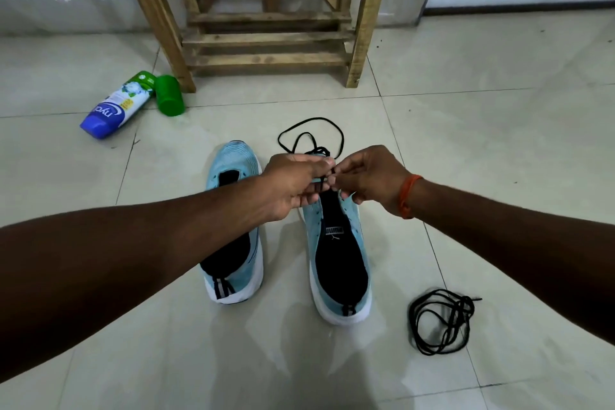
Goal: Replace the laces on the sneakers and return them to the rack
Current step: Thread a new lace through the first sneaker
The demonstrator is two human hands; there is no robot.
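One sneaker (339,263) sits on the floor (499,143) facing the rack (266,40) as your left hand (293,186) and right hand (369,180) pinch a lace (311,135) at its front eyelets, fingers (319,165) closed to thread it; a spare lace (439,319) lies coiled near the heel.
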